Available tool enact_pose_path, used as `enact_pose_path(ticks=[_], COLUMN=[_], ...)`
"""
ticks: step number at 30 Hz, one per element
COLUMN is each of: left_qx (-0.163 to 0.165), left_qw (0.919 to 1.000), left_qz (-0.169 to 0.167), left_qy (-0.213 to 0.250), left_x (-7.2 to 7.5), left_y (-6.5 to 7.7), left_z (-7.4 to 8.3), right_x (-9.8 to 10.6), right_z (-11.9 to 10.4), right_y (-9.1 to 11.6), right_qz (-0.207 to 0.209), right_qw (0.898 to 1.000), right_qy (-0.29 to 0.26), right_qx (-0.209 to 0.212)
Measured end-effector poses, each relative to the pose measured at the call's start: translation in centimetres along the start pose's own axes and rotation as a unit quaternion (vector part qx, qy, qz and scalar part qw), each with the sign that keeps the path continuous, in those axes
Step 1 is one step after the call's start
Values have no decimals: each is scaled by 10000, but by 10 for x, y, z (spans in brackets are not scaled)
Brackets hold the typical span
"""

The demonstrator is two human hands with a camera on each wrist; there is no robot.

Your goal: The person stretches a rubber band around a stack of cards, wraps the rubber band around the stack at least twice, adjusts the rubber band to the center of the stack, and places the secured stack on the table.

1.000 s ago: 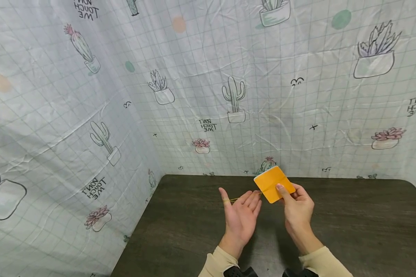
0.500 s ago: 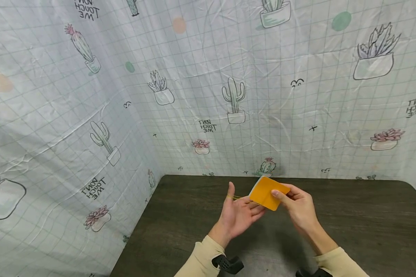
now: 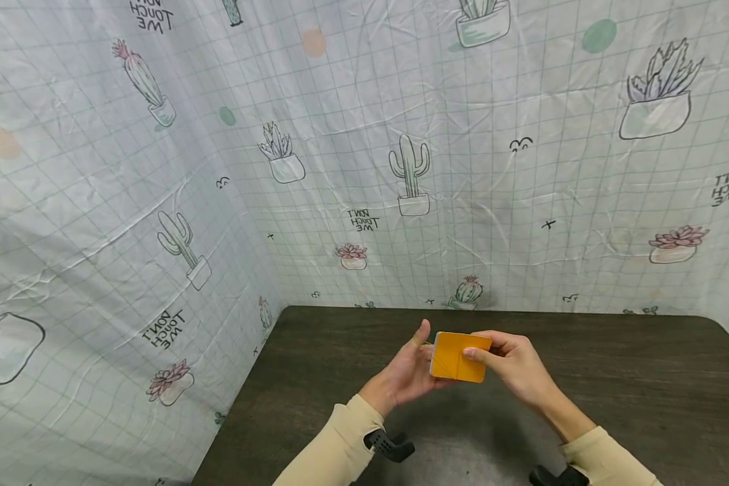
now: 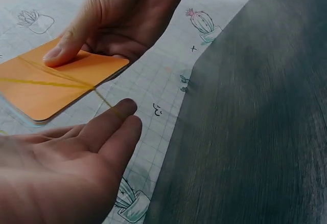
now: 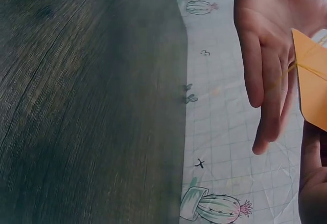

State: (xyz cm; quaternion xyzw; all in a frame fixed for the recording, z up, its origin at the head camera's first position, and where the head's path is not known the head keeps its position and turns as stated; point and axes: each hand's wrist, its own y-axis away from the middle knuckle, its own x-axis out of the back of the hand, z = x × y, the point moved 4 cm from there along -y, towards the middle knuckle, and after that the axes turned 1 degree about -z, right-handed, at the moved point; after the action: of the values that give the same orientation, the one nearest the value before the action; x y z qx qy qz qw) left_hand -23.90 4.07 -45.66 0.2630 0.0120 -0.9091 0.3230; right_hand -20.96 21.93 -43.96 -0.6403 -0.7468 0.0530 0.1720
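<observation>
A small orange notebook (image 3: 446,361) with rounded corners and pale page edges is held up over the table. My right hand (image 3: 519,368) pinches its right side, thumb on the cover and fingers behind. A thin yellow rubber band (image 4: 56,84) crosses the cover in the left wrist view. From the notebook's edge it stretches out to the fingers of my left hand (image 3: 403,378). Those fingers are straight, palm turned toward the notebook, and the thumb points up. In the head view the notebook hides most of the left fingertips.
Under both hands is a dark wood-grain table (image 3: 644,385). Behind it and at the left hangs a white gridded cloth (image 3: 340,94) printed with cacti. Black wrist devices sit at the left cuff (image 3: 349,432) and the right cuff.
The notebook has come down and left and turned nearly level, its left part now in front of my left fingers. My left hand has swung rightward, with its thumb tilting toward the notebook.
</observation>
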Motion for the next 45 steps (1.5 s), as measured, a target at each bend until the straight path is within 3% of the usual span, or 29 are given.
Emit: enact_pose_path(ticks=[10,20,24,29,39,45], left_qx=[169,200,-94,-520,-1048,-1108], left_qw=[9965,9830,9776,9606,9392,9344], left_qz=[-78,43,93,51,42,126], left_qy=[-810,-1824,-2101,-2730,-3269,-3382], left_x=[1,6,7,3,0,1], left_y=[-1,0,0,2,6,6], left_z=[3,8,10,13,13,13], right_x=[-7,-15,-15,-14,-15,-15], right_z=[-1,-6,-5,-1,4,6], right_y=[-1,-1,0,1,0,0], right_qz=[-927,-1608,-1646,-1600,-1472,-1452], right_qw=[9953,9852,9841,9850,9865,9866], right_qy=[112,346,441,533,663,729], right_qx=[265,480,502,364,284,180])
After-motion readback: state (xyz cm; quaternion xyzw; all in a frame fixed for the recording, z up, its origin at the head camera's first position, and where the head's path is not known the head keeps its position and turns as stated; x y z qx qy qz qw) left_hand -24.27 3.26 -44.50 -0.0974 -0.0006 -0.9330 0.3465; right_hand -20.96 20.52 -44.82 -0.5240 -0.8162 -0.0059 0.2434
